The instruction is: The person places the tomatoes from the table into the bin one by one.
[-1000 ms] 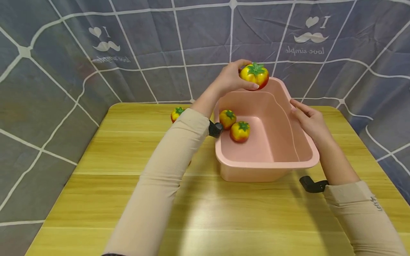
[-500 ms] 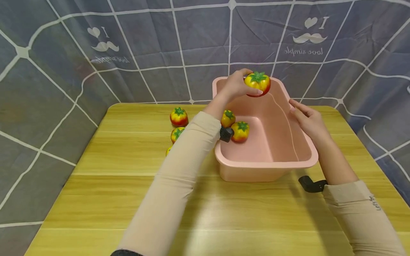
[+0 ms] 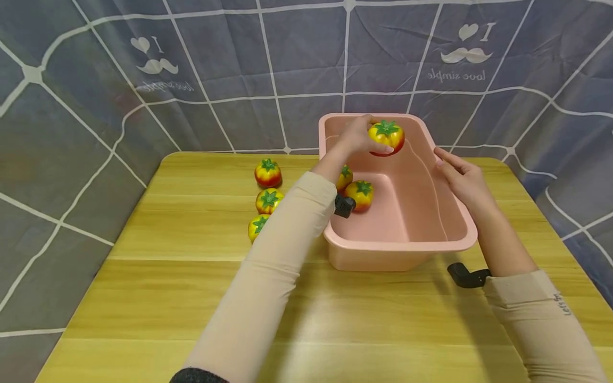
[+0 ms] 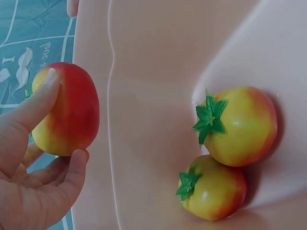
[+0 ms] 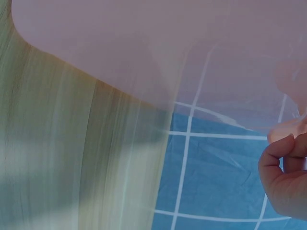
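Observation:
My left hand [image 3: 358,137] grips a yellow-and-red artificial tomato [image 3: 389,136] with a green leafy top, inside the far end of the pink plastic tub [image 3: 402,246]. In the left wrist view, thumb and fingers are around this tomato [image 4: 76,110], which is held clear of the tub wall. Two more tomatoes lie on the tub floor: a nearer one [image 3: 360,194] and another [image 3: 345,177] partly hidden by my left wrist. My right hand [image 3: 464,181] pinches the tub's right rim; in the right wrist view its fingers [image 5: 276,155] are curled at the edge.
Left of the tub, three similar tomatoes stand in a row on the wooden table [image 3: 167,292]: a far one [image 3: 268,173], a middle one [image 3: 269,200] and a near one [image 3: 257,226] partly behind my left sleeve. A grey checked curtain [image 3: 230,64] hangs behind the table.
My left hand has lowered the held tomato from above the tub's far rim into the tub, drifting slightly right. My left forearm uncovers the table tomatoes. The right hand stays on the rim.

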Motion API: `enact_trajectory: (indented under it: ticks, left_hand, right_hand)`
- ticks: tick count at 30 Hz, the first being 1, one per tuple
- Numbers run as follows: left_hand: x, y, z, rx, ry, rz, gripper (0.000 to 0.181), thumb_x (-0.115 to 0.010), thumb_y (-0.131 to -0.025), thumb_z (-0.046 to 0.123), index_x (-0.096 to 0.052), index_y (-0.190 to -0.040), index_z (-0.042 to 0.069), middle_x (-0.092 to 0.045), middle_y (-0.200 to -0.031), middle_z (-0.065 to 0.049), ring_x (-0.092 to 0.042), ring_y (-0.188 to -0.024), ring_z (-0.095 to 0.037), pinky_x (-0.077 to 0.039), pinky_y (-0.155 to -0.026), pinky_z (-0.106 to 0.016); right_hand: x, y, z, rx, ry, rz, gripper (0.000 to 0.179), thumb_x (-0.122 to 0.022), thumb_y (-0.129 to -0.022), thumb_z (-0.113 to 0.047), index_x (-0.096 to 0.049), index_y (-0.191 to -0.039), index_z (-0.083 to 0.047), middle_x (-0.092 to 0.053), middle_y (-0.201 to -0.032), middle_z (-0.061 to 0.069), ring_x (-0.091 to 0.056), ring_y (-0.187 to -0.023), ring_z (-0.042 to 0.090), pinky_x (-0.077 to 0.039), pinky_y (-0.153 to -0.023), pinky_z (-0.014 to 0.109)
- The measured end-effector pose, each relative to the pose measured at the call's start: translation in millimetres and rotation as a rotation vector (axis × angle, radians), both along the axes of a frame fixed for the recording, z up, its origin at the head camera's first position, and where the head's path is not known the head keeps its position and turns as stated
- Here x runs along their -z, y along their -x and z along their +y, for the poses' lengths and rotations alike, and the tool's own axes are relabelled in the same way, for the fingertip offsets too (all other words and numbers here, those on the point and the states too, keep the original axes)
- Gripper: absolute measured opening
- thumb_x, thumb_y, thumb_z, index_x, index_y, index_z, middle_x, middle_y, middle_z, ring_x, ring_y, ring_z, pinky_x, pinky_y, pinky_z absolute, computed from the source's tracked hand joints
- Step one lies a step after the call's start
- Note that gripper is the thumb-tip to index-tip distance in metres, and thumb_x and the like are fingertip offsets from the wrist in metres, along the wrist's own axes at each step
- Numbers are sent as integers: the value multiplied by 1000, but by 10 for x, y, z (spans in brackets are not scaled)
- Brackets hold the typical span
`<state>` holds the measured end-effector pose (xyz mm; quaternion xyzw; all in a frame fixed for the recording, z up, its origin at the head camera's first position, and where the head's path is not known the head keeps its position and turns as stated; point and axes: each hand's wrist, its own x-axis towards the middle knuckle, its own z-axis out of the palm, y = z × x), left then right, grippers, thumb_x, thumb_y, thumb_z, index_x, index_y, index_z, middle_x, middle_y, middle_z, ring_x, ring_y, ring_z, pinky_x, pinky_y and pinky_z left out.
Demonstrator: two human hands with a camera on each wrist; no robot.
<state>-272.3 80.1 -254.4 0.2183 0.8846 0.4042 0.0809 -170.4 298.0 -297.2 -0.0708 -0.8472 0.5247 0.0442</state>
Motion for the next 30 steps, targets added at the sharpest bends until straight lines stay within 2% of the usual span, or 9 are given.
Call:
enact_trajectory:
  ticks: [3, 6, 11, 16, 21, 26, 30]
  left_hand:
    - [-10, -4, -6, -6, 6, 1, 67, -76, -78, 24, -45, -134, 4, -52, -129, -8, -48, -112, -19, -41, -90, -17]
    - [-13, -12, -22, -24, -6, -5, 62, -75, -79, 22, -48, -131, 3, -53, -127, -9, -49, -112, -19, -42, -88, -17]
    - [-15, -11, -50, -52, -17, -15, 53, -73, -81, 22, -52, -127, 3, -56, -124, -11, -51, -111, -19, -45, -85, -20]
    - [-40, -28, -79, -43, -63, -49, 53, -72, -82, 21, -50, -127, 4, -53, -127, -11, -50, -112, -20, -46, -83, -20]
    - [-168, -51, -179, -19, -117, -57, 53, -72, -81, 20, -50, -127, 4, -52, -127, -11, -49, -110, -19, -46, -84, -20]
    - [-331, -31, -357, 3, -149, -59, 57, -73, -81, 21, -48, -130, 7, -51, -127, -8, -50, -109, -19, -46, -84, -21]
    - [-385, -8, -559, 23, -145, -28, 58, -73, -81, 21, -48, -132, 8, -50, -129, -6, -48, -112, -18, -45, -87, -22]
  right_hand:
    - [-9, -9, -13, 6, -11, 8, 55, -53, -92, -42, -43, -140, -17, -52, -129, -7, -50, -92, -9, -42, -73, 7]
    - [-16, -9, -25, 2, -25, 6, 57, -53, -92, -43, -42, -141, -16, -50, -132, -4, -50, -92, -10, -42, -74, 7]
    - [-19, -12, -36, -11, -2, 4, 56, -52, -93, -41, -41, -141, -16, -52, -128, -8, -50, -93, -10, -42, -74, 7]
    - [-19, -24, -52, -17, -9, -2, 57, -51, -93, -43, -40, -142, -15, -52, -128, -6, -51, -90, -11, -43, -73, 8]
    - [-8, -28, -48, -15, 13, 7, 56, -52, -93, -40, -41, -141, -15, -53, -124, -10, -51, -89, -10, -43, -73, 7]
    - [-20, -32, -30, -10, 6, -25, 56, -51, -93, -41, -39, -142, -18, -43, -141, 5, -49, -98, -6, -41, -74, 7]
    - [-33, -42, -23, -2, -34, -49, 60, -49, -92, -47, -37, -143, -19, -39, -144, 11, -47, -101, -4, -41, -75, 7]
